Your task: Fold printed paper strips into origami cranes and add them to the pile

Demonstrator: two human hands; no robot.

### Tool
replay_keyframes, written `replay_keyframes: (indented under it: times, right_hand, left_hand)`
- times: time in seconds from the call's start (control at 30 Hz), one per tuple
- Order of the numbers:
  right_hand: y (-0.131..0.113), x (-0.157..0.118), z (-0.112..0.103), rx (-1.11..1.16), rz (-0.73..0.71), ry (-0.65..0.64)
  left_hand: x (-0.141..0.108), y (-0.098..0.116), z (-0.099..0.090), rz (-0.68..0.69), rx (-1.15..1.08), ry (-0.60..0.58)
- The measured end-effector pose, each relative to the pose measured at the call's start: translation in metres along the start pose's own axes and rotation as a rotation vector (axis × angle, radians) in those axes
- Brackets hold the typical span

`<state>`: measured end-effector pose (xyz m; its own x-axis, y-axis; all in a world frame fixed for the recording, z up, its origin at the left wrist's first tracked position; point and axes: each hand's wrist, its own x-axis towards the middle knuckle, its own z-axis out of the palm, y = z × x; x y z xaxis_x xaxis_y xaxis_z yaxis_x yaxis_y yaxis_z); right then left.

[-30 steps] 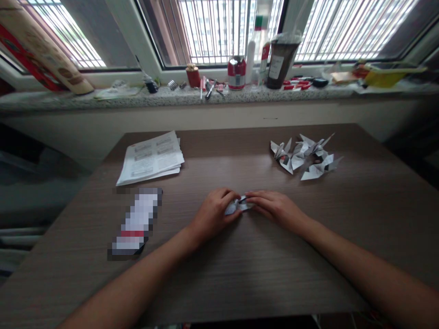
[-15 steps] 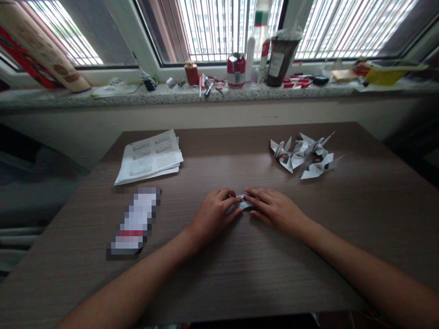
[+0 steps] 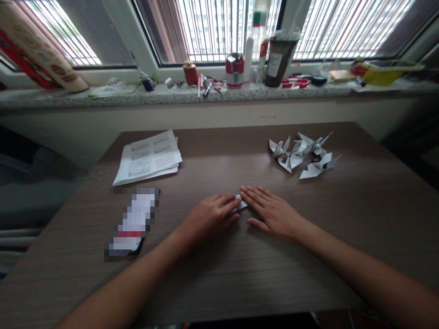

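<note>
A small piece of folded paper (image 3: 243,204) lies on the table, mostly hidden under my fingers. My left hand (image 3: 214,214) pins its left part, fingers bent over the paper and the thumb along its near side. My right hand (image 3: 270,211) rests flat across the right part, its fingers stretched out and the thumb spread away towards me. Only a narrow pale strip of the paper shows between the two hands.
Several folded paper cranes (image 3: 302,155) sit at the back right of the table (image 3: 219,274). A stack of printed sheets (image 3: 151,157) is at the back left, with a blurred-out phone (image 3: 137,221) nearer me. A can (image 3: 235,71) and a dark cup (image 3: 279,59) stand on the windowsill.
My right hand has flattened over the paper, its thumb moving away and nearer to me. My left hand has shifted slightly left and down, and less of the paper shows.
</note>
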<state>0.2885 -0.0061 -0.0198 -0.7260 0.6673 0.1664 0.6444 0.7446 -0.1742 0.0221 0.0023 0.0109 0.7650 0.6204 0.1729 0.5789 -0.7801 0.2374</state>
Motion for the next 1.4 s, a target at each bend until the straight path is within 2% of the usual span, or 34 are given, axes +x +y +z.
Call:
replay_keyframes:
  times: [0.17,0.43,0.57,0.73,0.87,1.17,1.4]
  right_hand:
    - [0.002,0.000,-0.002,0.013,-0.005,0.015]
    - [0.002,0.001,-0.005,-0.015,-0.004,0.014]
    - [-0.003,0.001,-0.007,-0.017,-0.009,0.046]
    - [-0.008,0.002,-0.006,0.038,-0.021,0.000]
    - [-0.007,0.001,-0.003,0.066,-0.008,-0.035]
    - [-0.006,0.000,-0.001,0.062,-0.008,0.008]
    - [-0.005,0.001,0.000,0.058,0.003,-0.006]
  left_hand:
    - [-0.008,0.000,-0.007,0.035,0.049,-0.071]
    - [-0.012,0.004,-0.001,0.007,0.067,-0.102]
    - [-0.013,0.005,0.001,0.015,0.057,-0.075]
    - [-0.013,0.005,0.001,0.036,0.064,-0.079]
    - [-0.012,0.005,0.000,0.042,0.054,-0.082]
    - [-0.012,0.003,-0.005,0.075,-0.002,-0.071]
    - [-0.011,-0.001,-0.005,0.065,-0.006,-0.069]
